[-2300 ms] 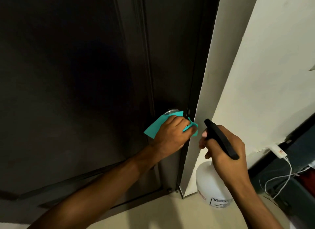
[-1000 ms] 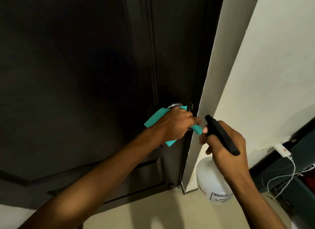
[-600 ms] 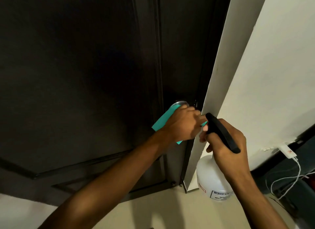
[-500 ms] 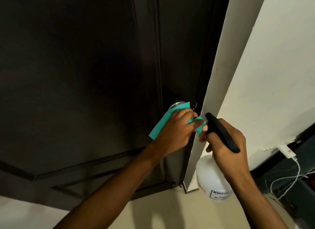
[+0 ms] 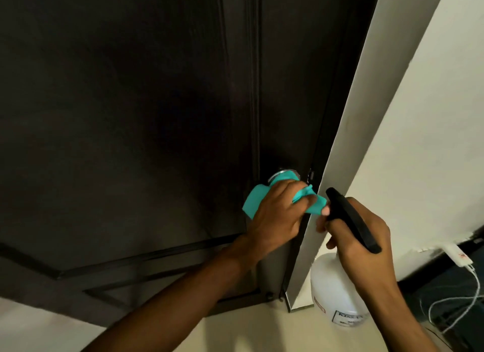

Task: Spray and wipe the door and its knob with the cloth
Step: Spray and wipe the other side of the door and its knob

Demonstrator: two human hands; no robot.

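At the dark wooden door's (image 5: 131, 115) edge, the left hand (image 5: 277, 215) grips the teal cloth (image 5: 255, 202) around the silver round knob (image 5: 282, 174); twisting fully should cover it. The right hand (image 5: 361, 246) clasps the white spray bottle (image 5: 332, 294).

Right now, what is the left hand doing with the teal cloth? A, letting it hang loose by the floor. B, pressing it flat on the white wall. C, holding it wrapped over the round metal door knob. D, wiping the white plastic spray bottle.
C: the left hand grips the teal cloth over the round metal door knob on the dark wooden door.
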